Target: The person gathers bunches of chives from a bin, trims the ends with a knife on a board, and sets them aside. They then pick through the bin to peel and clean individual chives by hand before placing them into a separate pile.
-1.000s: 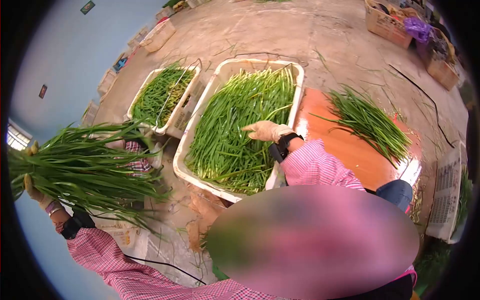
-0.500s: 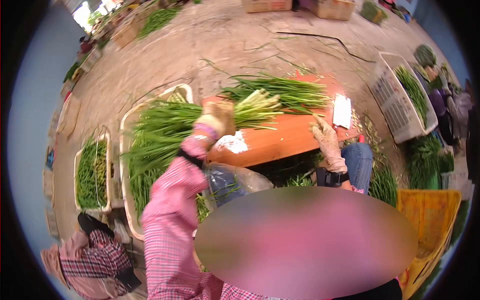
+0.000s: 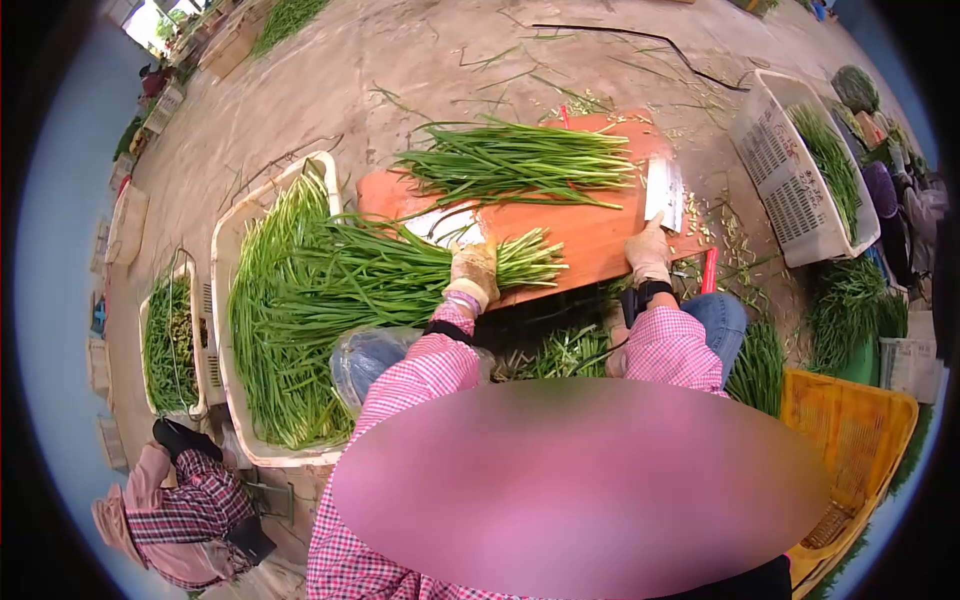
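My left hand, in a stained pale glove, is closed around a bunch of garlic chives. Their pale stem ends lie over the front of the orange board, while the long leaves trail left into a white crate. My right hand, also gloved, is closed at the near end of a broad-bladed cleaver on the board's right side. Its handle is hidden by the hand. Another pile of chives lies across the far part of the board, cut ends to the right.
Smaller crates of greens stand left and right. A yellow basket sits at lower right. Trimmed bits litter the floor right of the board. Another person is at lower left. A dark rod lies beyond.
My left hand has brought its bunch down and right, closer to the board's front edge. My right hand, loosely open before, has come to the cleaver and closed on it. The view has shifted.
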A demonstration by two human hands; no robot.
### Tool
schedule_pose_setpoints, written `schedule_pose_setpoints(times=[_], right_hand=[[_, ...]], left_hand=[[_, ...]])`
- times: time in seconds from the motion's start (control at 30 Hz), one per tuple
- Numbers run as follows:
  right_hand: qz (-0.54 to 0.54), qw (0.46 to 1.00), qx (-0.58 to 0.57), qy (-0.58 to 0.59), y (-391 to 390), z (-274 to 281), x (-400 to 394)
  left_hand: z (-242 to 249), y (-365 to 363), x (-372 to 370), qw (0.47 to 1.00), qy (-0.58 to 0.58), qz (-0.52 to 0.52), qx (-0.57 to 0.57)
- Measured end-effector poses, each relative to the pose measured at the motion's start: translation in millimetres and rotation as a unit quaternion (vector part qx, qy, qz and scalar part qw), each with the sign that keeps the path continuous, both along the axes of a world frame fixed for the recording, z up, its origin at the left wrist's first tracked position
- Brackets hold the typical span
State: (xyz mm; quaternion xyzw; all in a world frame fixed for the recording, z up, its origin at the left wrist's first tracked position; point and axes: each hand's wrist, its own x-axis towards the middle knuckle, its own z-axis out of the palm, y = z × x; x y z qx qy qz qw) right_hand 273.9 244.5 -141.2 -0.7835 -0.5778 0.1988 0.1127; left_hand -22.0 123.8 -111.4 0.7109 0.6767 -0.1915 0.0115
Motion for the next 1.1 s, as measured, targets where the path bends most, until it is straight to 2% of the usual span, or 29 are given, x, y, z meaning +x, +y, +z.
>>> schedule_pose_setpoints(times=[0.07, 0.1, 0.2, 0.23, 0.3, 0.33, 0.4, 0.43, 0.47, 0.5, 0.53, 0.57, 0.6, 0.63, 0.67, 0.73, 0.77, 0.93, 0.97, 1.0, 1.07, 1.1], right_hand=[[-0.04, 0.997, 0.011, 0.059, 8.0, -4.6, 19.7], [-0.027, 0.996, 0.035, 0.071, 4.6, 9.2, 27.8], [-0.017, 0.956, 0.219, 0.192, -45.1, 84.9, 14.3], [0.001, 0.945, 0.224, 0.238, -56.9, 89.6, 17.3], [0.041, 0.881, 0.132, 0.453, -102.6, 135.9, 6.8], [0.087, 0.881, 0.156, 0.439, -120.1, 142.0, -2.8], [0.092, 0.839, 0.104, 0.526, -144.2, 140.6, -21.3], [0.093, 0.846, 0.064, 0.521, -150.4, 127.3, -26.4], [0.093, 0.853, 0.023, 0.513, -154.3, 107.0, -32.1], [0.107, 0.908, 0.048, 0.402, -157.9, 94.0, -41.3], [0.174, 0.928, 0.136, 0.299, -163.7, 95.6, -51.2], [0.157, 0.942, 0.104, 0.279, -165.5, 76.8, -53.6], [0.14, 0.953, 0.072, 0.257, -167.1, 57.8, -55.6], [0.158, 0.966, 0.113, 0.171, -171.6, 60.1, -61.7], [0.173, 0.967, 0.137, 0.131, -174.8, 46.3, -65.5], [0.207, 0.967, 0.085, 0.119, -181.2, 33.2, -82.9], [0.211, 0.971, 0.091, 0.067, -187.9, 31.7, -93.8], [0.245, 0.953, 0.159, 0.077, -175.6, 19.4, -88.4], [0.273, 0.943, 0.165, 0.089, -171.8, 6.5, -75.1], [0.201, 0.964, 0.093, 0.147, -179.9, 64.0, -77.8], [0.13, 0.945, 0.098, 0.283, -184.2, 68.2, -72.0], [0.141, 0.944, 0.109, 0.277, -186.5, 80.7, -70.9]], left_hand=[[-10.2, 12.4, -3.1, 0.999, -0.022, -0.001, -0.043], [-12.7, 15.1, -2.3, 0.999, -0.028, 0.014, -0.035], [-14.7, 10.2, 5.1, 0.996, -0.046, 0.065, -0.035], [-3.2, 6.3, 8.1, 0.995, -0.044, 0.078, -0.047], [22.4, -1.9, 12.8, 0.986, -0.054, 0.132, -0.091], [10.4, -6.4, 10.2, 0.988, -0.048, 0.131, -0.067], [-17.3, -9.6, 4.1, 0.992, -0.034, 0.125, -0.014], [-10.5, -6.8, 3.2, 0.987, -0.055, 0.139, -0.059], [-5.0, -8.9, 4.5, 0.992, -0.03, 0.122, -0.025], [-1.3, -12.6, 5.4, 0.994, -0.005, 0.106, 0.008], [8.7, -16.2, 5.5, 0.995, 0.021, 0.091, 0.042], [19.2, -13.4, 8.6, 0.995, 0.036, 0.093, -0.025], [20.0, -12.6, 5.4, 0.996, 0.033, 0.083, -0.023], [19.0, -11.5, 3.9, 0.997, 0.029, 0.073, -0.021], [17.8, -10.1, 3.1, 0.998, 0.023, 0.061, -0.018], [16.1, -7.3, 0.4, 0.998, 0.013, 0.048, -0.039], [13.5, -6.3, -1.5, 0.998, 0.007, 0.043, -0.048], [1.8, -3.4, -4.3, 0.998, 0.0, 0.025, -0.054], [-4.4, -4.2, -6.1, 0.999, -0.029, 0.041, -0.011], [-12.5, -2.8, -6.7, 0.998, -0.034, 0.048, 0.01], [-29.4, -2.4, -4.8, 0.996, -0.044, 0.062, 0.047], [-26.5, -1.1, -3.0, 0.997, -0.03, 0.06, 0.042]])
